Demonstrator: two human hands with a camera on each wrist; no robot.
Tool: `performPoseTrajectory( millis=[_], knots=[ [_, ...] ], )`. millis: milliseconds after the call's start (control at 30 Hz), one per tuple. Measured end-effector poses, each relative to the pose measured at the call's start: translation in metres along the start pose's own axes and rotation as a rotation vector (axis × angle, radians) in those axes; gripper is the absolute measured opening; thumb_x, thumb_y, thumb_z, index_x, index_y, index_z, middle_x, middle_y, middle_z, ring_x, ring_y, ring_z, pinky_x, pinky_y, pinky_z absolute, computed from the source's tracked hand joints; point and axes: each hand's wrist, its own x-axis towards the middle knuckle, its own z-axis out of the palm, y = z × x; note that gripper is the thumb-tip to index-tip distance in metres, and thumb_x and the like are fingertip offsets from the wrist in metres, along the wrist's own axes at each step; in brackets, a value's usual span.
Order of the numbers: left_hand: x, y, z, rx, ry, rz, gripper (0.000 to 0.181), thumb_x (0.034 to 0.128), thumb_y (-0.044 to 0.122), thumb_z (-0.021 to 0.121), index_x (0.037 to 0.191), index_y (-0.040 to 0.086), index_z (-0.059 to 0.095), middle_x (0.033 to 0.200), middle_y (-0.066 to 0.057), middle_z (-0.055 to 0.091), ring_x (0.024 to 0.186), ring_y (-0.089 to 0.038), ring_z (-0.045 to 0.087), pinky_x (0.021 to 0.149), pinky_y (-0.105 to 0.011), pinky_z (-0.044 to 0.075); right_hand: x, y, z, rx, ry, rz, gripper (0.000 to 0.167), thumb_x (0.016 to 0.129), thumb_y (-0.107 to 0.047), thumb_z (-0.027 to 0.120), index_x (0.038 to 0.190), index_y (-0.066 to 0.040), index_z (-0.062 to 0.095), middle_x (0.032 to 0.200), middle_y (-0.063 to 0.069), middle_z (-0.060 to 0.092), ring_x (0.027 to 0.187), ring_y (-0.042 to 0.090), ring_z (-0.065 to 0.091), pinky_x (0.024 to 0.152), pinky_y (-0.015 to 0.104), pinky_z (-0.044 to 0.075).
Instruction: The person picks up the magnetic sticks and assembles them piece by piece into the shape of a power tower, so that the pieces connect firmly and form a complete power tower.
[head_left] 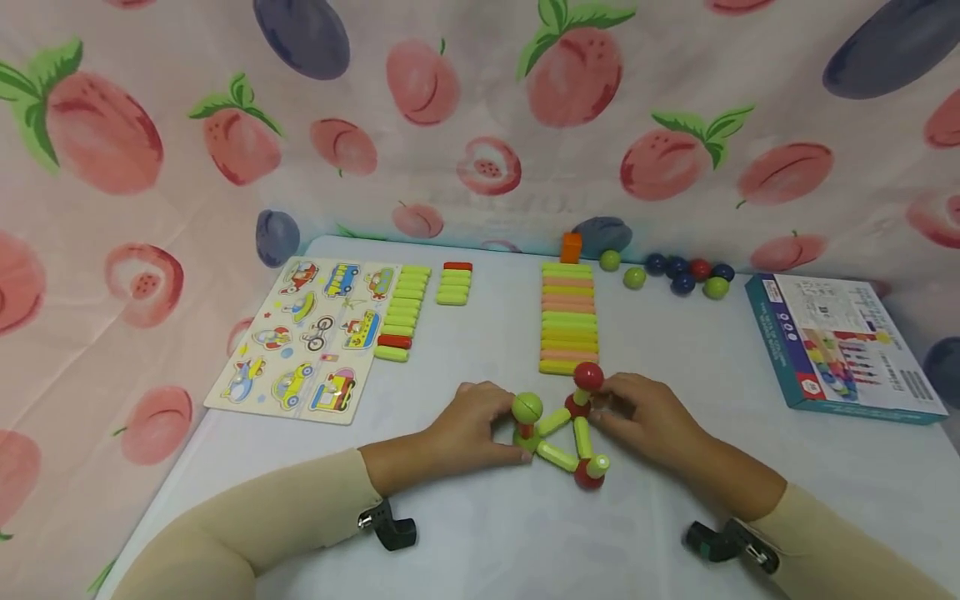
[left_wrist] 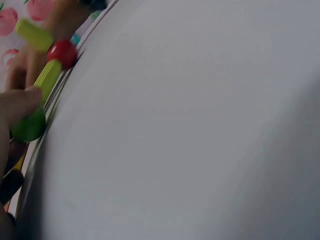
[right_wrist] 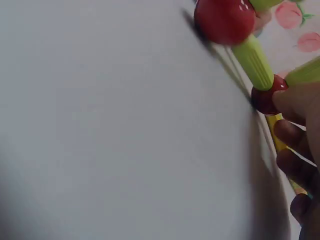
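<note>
A triangular frame of magnetic sticks and balls (head_left: 557, 456) stands on the white table, light green sticks joining two red balls (head_left: 588, 475) and a green ball (left_wrist: 31, 125). Short sticks rise from its corners. One carries a light green ball (head_left: 527, 407) and another a red ball (head_left: 588, 377). At the green corner my left hand (head_left: 467, 431) grips the frame, its thumb along the ball and stick. My right hand (head_left: 654, 425) pinches the red ball (right_wrist: 267, 97) at the far right corner between thumb and fingers. The fingers' far sides are partly hidden.
Behind the frame lies a row of yellow, green and orange sticks (head_left: 568, 321), with an orange block (head_left: 571, 247) beyond. Loose balls (head_left: 682, 283) sit at the back right, near a box (head_left: 847, 346). Leftward are a picture puzzle board (head_left: 300, 333) and green and red sticks (head_left: 403, 308).
</note>
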Motion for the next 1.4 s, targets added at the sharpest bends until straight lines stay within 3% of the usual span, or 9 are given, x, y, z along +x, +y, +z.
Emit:
performPoseTrajectory(
  millis=[133,233,433,600,767,967,1133,1233,1400],
  knots=[
    [-0.001,0.012,0.011,0.031,0.048,-0.054,0.038,0.0786,0.054,0.093,0.102,0.034,0.07,0.092,0.025,0.063,0.094,-0.001,0.053,0.086,-0.035,0.038,0.029,0.009,-0.003,0.085,-0.052,0.027,0.028,0.094,-0.01,0.083,0.121,-0.018,0.079,0.102,-0.01,0.073,0.089,0.011,0.063,0.081,0.026,0.057],
    [0.0,0.02,0.013,0.047,0.048,-0.06,0.04,0.0774,0.063,0.091,0.098,0.037,0.067,0.086,0.025,0.059,0.09,-0.001,0.052,0.084,-0.036,0.038,0.043,0.023,-0.021,0.069,0.004,0.039,0.02,0.097,-0.009,0.08,0.116,-0.014,0.081,0.101,-0.005,0.076,0.087,0.016,0.063,0.076,0.026,0.055],
    [0.008,0.018,-0.019,-0.023,-0.184,-0.046,0.052,0.0763,0.066,0.089,0.111,0.036,0.066,0.098,0.024,0.063,0.098,-0.002,0.056,0.091,-0.034,0.044,0.07,0.081,-0.079,-0.324,0.246,0.147,0.032,0.103,-0.014,0.067,0.133,-0.005,0.071,0.125,0.018,0.069,0.11,0.041,0.061,0.093,0.057,0.05],
    [0.03,0.014,-0.061,-0.073,-0.411,-0.104,0.043,0.0851,0.045,0.091,0.117,0.028,0.068,0.106,0.013,0.069,0.103,-0.009,0.062,0.093,-0.031,0.052,0.092,0.12,-0.11,-0.575,0.097,0.171,0.048,0.102,-0.014,0.068,0.148,-0.004,0.058,0.145,0.026,0.055,0.132,0.052,0.047,0.109,0.07,0.036],
    [0.056,0.011,-0.071,-0.014,-0.382,-0.155,0.03,0.0947,0.034,0.083,0.118,0.019,0.071,0.105,0.008,0.07,0.101,-0.012,0.063,0.092,-0.031,0.052,0.098,0.13,-0.113,-0.604,0.018,0.192,0.042,0.102,-0.012,0.067,0.142,-0.002,0.063,0.134,0.029,0.057,0.123,0.052,0.051,0.105,0.069,0.04],
    [0.074,0.008,-0.055,-0.008,-0.276,-0.19,0.031,0.097,0.035,0.08,0.12,0.018,0.069,0.105,0.008,0.071,0.1,-0.012,0.064,0.088,-0.031,0.053,0.078,0.104,-0.111,-0.424,0.008,0.264,0.039,0.097,-0.014,0.072,0.132,0.003,0.067,0.129,0.029,0.06,0.115,0.049,0.058,0.099,0.064,0.049],
    [0.075,0.008,-0.041,-0.015,-0.219,-0.129,0.04,0.095,0.035,0.083,0.127,0.018,0.068,0.114,0.005,0.071,0.109,-0.015,0.062,0.095,-0.031,0.053,0.024,0.038,-0.075,0.082,0.197,-0.107,0.04,0.085,0.006,0.082,0.122,-0.007,0.075,0.119,0.011,0.071,0.103,0.022,0.063,0.087,0.027,0.054],
    [0.075,0.008,-0.037,-0.023,-0.197,-0.071,0.041,0.0955,0.033,0.083,0.13,0.019,0.068,0.116,0.006,0.071,0.111,-0.014,0.062,0.098,-0.031,0.052,-0.005,0.0,-0.055,0.351,0.188,-0.309,0.052,0.074,0.021,0.08,0.119,-0.005,0.075,0.116,0.01,0.072,0.104,0.016,0.063,0.086,0.02,0.052],
    [0.074,0.005,-0.031,-0.048,-0.187,-0.017,0.033,0.0968,0.029,0.082,0.127,0.022,0.071,0.11,0.011,0.069,0.103,-0.011,0.06,0.092,-0.028,0.051,-0.021,-0.02,-0.037,0.435,0.144,-0.409,0.058,0.068,0.023,0.079,0.121,-0.002,0.074,0.117,0.013,0.072,0.105,0.016,0.065,0.087,0.021,0.053]
  ],
)
